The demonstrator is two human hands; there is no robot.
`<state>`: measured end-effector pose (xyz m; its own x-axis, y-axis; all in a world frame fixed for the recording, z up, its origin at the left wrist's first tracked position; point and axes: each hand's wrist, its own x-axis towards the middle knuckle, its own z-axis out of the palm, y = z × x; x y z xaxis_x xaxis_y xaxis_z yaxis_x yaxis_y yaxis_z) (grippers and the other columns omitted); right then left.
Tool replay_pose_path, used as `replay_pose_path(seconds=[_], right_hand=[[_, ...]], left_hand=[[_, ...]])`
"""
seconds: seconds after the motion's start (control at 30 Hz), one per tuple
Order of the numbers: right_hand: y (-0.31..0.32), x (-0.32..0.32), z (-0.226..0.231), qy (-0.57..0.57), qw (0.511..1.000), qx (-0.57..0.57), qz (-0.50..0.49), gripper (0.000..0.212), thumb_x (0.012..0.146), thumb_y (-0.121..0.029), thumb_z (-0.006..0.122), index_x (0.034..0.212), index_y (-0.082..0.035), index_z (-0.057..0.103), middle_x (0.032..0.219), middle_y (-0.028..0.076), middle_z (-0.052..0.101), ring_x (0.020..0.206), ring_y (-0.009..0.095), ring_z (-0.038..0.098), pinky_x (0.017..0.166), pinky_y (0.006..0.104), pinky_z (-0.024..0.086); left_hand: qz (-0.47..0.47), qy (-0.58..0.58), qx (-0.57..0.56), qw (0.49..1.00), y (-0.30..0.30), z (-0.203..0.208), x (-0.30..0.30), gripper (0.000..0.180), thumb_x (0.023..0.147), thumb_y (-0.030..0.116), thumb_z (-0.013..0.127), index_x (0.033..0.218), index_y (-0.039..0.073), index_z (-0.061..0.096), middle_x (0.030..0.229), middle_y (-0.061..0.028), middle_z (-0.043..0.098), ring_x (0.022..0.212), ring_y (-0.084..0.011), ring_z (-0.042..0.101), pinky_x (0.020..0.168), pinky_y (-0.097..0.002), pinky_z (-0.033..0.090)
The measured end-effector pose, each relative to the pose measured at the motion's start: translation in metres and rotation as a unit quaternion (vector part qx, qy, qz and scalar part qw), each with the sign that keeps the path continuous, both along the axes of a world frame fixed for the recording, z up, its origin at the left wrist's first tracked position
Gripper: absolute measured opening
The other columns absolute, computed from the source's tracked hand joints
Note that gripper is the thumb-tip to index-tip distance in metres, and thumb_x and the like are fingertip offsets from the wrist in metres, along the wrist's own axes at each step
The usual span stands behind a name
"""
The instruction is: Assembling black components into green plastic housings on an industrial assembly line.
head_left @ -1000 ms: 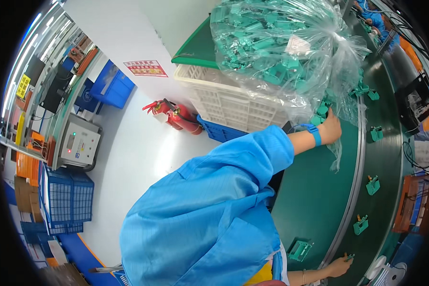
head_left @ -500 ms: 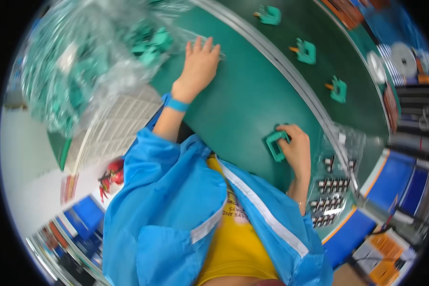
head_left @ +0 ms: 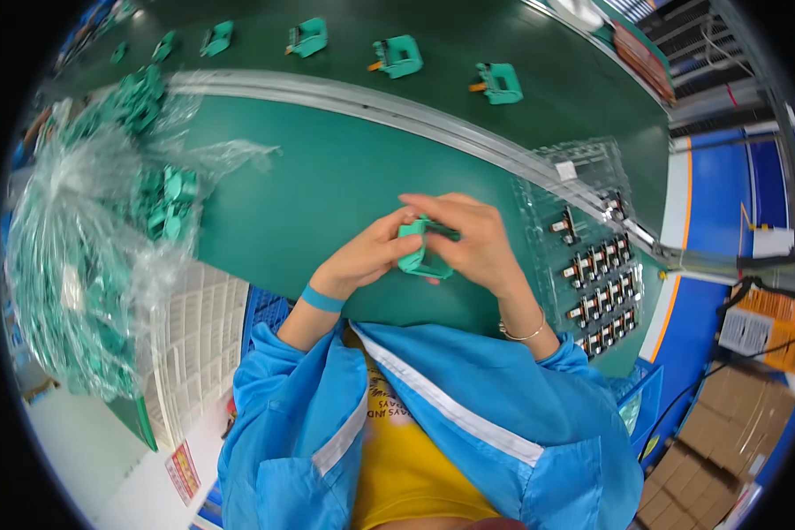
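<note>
Spanning the whole upper view, the green worktable point(head_left: 327, 177) is the reference surface; a pale rail point(head_left: 397, 104) divides it from the far belt, where a row of teal parts point(head_left: 397, 55) lies spaced apart. Bare table surface lies open between the rail and the hands. At the table's left edge, a large clear bag point(head_left: 88, 256) holds many teal parts. At its right edge, a clear tray point(head_left: 592, 256) carries rows of small dark components. Near the table's front edge, the left hand point(head_left: 367, 261) and right hand point(head_left: 468, 243) both grasp one teal plastic housing point(head_left: 420, 252) — fingers closed around it, held above the surface.
</note>
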<state>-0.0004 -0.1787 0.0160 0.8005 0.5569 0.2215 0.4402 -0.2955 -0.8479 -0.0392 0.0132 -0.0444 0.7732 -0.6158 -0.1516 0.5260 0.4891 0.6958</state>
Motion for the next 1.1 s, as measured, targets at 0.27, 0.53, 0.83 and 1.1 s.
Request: replay_pose_path(seconds=[0.27,0.53,0.83,1.1], right_hand=[[-0.095,0.028,0.002,-0.051,0.965,-0.092,-0.241,0.033,0.081,-0.004,0.072,0.114,-0.004,0.069,0.104,0.014,0.071,0.092,0.028,0.069,0.080,0.0348,0.054],[-0.174,0.017,-0.012,-0.028,0.835,-0.413,-0.363,0.046,0.075,-0.015,0.078,0.118,-0.007,0.065,0.095,0.016,0.070,0.090,0.036,0.065,0.076,0.0448,0.050],[-0.150,0.008,0.020,-0.152,0.828,-0.321,-0.433,0.021,0.075,-0.011,0.076,0.096,-0.009,0.076,0.074,0.011,0.060,0.066,0.030,0.060,0.063,0.0401,0.048],[-0.072,0.006,0.016,0.213,0.947,0.207,-0.118,0.047,0.086,0.004,0.066,0.133,-0.001,0.058,0.112,0.008,0.066,0.100,0.017,0.066,0.088,0.0310,0.053]], left_hand=[[0.029,-0.050,0.132,0.989,-0.024,0.022,0.030,0.081,0.072,-0.004,0.074,0.145,0.008,0.041,0.124,-0.0052,0.050,0.114,-0.0154,0.051,0.094,-0.0278,0.045],[0.081,-0.072,0.150,0.983,-0.036,0.034,0.035,0.079,0.071,-0.008,0.077,0.140,0.006,0.041,0.125,-0.0059,0.050,0.116,-0.0155,0.051,0.098,-0.0305,0.046],[0.153,-0.083,0.131,0.976,-0.022,0.041,0.024,0.084,0.072,-0.005,0.080,0.144,0.006,0.039,0.139,-0.0088,0.048,0.126,-0.0200,0.048,0.101,-0.0329,0.046],[0.207,-0.129,0.161,0.956,-0.027,0.059,0.022,0.080,0.072,-0.007,0.078,0.142,0.006,0.041,0.137,-0.0076,0.045,0.127,-0.0187,0.046,0.100,-0.0338,0.048]])
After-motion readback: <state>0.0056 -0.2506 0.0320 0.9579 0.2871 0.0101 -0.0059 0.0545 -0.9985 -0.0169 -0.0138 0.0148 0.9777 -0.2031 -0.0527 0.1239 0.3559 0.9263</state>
